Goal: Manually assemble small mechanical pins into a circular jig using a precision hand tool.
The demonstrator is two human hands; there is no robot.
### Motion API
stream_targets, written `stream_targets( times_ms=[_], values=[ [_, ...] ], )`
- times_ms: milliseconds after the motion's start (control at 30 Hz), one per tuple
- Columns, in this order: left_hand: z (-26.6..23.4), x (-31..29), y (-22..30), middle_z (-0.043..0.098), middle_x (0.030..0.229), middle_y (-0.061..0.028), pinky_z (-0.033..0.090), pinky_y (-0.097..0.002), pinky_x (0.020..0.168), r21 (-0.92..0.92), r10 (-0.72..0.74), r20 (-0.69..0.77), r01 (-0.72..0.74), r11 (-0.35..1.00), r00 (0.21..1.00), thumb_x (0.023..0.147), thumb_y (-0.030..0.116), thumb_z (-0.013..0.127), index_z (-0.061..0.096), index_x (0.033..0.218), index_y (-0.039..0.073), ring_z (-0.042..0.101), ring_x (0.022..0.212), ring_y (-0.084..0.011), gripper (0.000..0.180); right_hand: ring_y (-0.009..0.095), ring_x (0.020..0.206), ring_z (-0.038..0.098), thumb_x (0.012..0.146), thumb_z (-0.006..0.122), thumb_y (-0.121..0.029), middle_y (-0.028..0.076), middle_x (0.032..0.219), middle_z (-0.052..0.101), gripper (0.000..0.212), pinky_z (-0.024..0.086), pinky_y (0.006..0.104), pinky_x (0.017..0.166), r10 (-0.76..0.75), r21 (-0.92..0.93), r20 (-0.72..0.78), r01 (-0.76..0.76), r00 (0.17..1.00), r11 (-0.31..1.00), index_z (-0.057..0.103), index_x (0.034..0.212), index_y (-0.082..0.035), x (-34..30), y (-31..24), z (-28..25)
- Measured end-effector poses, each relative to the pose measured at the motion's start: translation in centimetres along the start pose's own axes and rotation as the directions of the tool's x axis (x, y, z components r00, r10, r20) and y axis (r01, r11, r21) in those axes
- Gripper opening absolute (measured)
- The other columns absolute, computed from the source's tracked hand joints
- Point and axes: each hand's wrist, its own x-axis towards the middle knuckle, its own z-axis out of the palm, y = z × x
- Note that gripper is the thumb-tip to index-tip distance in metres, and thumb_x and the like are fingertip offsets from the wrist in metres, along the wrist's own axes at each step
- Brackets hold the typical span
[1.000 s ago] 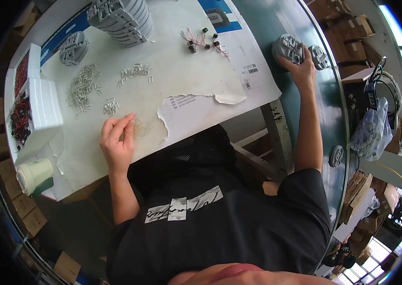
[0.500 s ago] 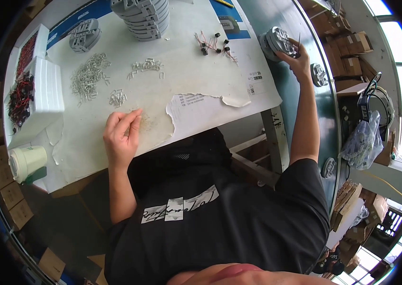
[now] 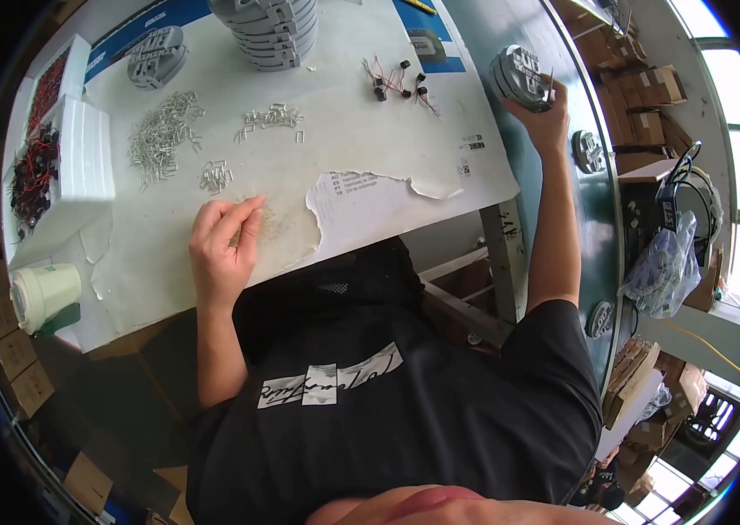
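My right hand grips a round grey plastic housing at the far right, over the green bench surface. A thin dark pointed tool sticks up beside those fingers; its kind is unclear. Above the near left part of the table, my left hand is closed, thumb and index fingertips together. Whatever it may pinch is too small to make out. Just beyond it lies a little heap of U-shaped metal pins, with a large pile of pins and a smaller group farther off.
A stack of grey housings stands at the back, a single housing left of it. Black parts with red wires lie back right. White foam boxes and a lidded cup line the left edge. More round housings sit on the bench.
My right hand has turned and shifted slightly, and the housing in it sits lower and more to the left against its fingers. My left hand has stayed nearly still.
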Motion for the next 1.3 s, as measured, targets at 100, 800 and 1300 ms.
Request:
stream_targets(
  times_ms=[100,800,1300],
  values=[
    [0.0,-0.1,-0.1,0.058,0.082,-0.0045,0.047,-0.0338,0.063,-0.002,0.012,0.011,-0.012,1.0,1.0,0.094,0.01,0.079,0.081,0.109,0.008,0.056,0.071,-0.0196,0.016,0.03,0.106,0.076,0.062,0.102,-0.04,0.019,0.115,0.077,0.097,0.059,0.039,0.092,-0.088,0.088,0.009,0.087,0.996,0.992,0.054,0.139,-0.005,1.7,-3.2,2.1],
    [-0.9,-0.3,-0.3,0.066,0.084,-0.0053,0.05,-0.0328,0.064,-0.132,0.044,-0.031,-0.047,0.99,0.999,0.09,0.012,0.082,0.082,0.107,0.008,0.061,0.075,-0.0213,0.018,0.006,0.069,0.063,0.098,0.078,-0.017,0.002,0.082,0.076,0.018,0.049,0.0228,0.066,-0.221,0.055,-0.126,0.229,0.967,0.972,0.079,0.108,-0.003,1.6,-9.0,4.8],
    [-1.7,0.2,0.5,0.061,0.133,-0.012,0.05,-0.048,0.105,0.074,0.089,0.209,-0.106,0.992,0.974,0.067,0.036,0.095,0.062,0.145,0.013,0.061,0.121,-0.0347,0.088,0.022,0.07,0.064,0.092,0.078,-0.012,0.006,0.087,0.067,0.011,0.052,0.0355,0.065,-0.486,0.29,0.584,0.392,0.651,0.873,0.076,0.101,-0.006,-8.1,-22.3,12.4]
  ],
)
